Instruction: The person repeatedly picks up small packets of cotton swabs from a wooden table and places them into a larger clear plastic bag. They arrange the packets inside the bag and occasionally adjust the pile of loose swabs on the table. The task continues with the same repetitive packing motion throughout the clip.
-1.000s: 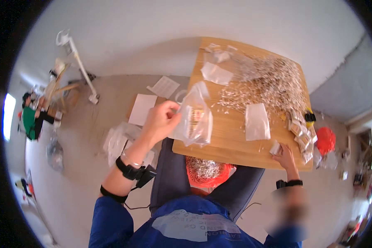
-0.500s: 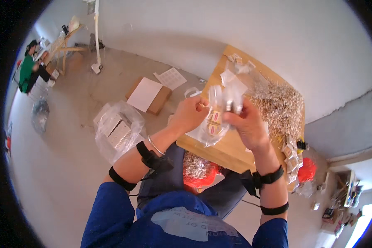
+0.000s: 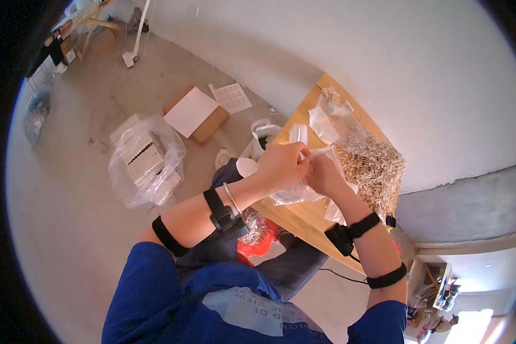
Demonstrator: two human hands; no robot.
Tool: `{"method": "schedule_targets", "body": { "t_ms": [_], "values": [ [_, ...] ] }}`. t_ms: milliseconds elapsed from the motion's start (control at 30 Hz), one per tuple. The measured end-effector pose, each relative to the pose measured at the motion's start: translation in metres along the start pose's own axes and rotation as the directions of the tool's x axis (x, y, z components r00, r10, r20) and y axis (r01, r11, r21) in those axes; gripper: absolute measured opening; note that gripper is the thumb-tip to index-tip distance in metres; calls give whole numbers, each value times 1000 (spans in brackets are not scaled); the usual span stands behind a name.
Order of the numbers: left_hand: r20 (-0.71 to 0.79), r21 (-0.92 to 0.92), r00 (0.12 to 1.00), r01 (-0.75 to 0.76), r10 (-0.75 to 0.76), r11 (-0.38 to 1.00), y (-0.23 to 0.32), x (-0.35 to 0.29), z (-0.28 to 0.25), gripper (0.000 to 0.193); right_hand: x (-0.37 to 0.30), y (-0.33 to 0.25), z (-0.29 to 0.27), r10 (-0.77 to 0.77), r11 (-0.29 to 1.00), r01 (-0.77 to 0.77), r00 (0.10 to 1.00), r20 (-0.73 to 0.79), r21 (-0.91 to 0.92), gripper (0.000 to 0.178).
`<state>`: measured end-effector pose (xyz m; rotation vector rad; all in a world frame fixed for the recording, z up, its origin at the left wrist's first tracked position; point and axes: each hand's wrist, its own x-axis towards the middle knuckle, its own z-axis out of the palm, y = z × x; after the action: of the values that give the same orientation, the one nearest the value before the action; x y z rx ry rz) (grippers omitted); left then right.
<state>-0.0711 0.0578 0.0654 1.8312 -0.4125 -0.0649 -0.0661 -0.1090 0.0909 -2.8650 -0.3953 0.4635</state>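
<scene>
Over the near left part of the wooden table, my left hand (image 3: 284,167) is closed, fingertips pinched at a clear plastic bag (image 3: 292,194). My right hand (image 3: 325,175) meets it there with fingers curled in, also at the bag; its fingertips are partly hidden. The bag's film hangs below both hands and rises behind the right one. What lies inside it is hidden by my hands. Just beyond my fingers lies a clear plastic piece with a rounded end (image 3: 298,133).
A heap of thin gold-brown pieces (image 3: 372,169) covers the table's right side, with clear bags (image 3: 332,117) behind. On the floor stand a cardboard box with white paper (image 3: 209,123), a bag of white parts (image 3: 146,163) and a white bag (image 3: 261,135). A red bag (image 3: 257,243) sits below the table.
My hands have come together at the bag. The shiny clear item in my right hand and the labelled cards in the bag no longer show. The whole view has shifted.
</scene>
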Motion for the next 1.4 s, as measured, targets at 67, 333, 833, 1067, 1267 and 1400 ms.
{"method": "schedule_targets", "body": {
  "t_ms": [67, 333, 833, 1067, 1267, 1400],
  "values": [
    [11, -15, 1000, -12, 12, 1000, -1, 0, -1, 23, 8, -7, 3, 36, 991, -33, 999, 21, -128, 36],
    [122, -18, 991, 58, -55, 998, 4, 4, -14, 21, 13, -10, 29, 81, 805, -107, 994, -70, -584, 39],
    [-67, 290, 935, -315, 347, 904, 28, 4, -13, 17, -28, 9, -19, -44, 985, 28, 995, 91, 168, 25],
    [490, 540, 800, -590, 346, 600, 39, 15, 12, 16, -67, 2, -37, 278, 956, -185, 812, -513, 226, 25],
    [635, 702, 770, -546, -55, 458, 36, 32, 39, 10, -64, 31, 12, 401, 837, -146, 820, -408, 528, 40],
    [656, 703, 744, -540, -129, 463, 17, 41, 43, 13, -55, 36, 30, 443, 679, -3, 799, -407, 734, 36]
  ]
}}
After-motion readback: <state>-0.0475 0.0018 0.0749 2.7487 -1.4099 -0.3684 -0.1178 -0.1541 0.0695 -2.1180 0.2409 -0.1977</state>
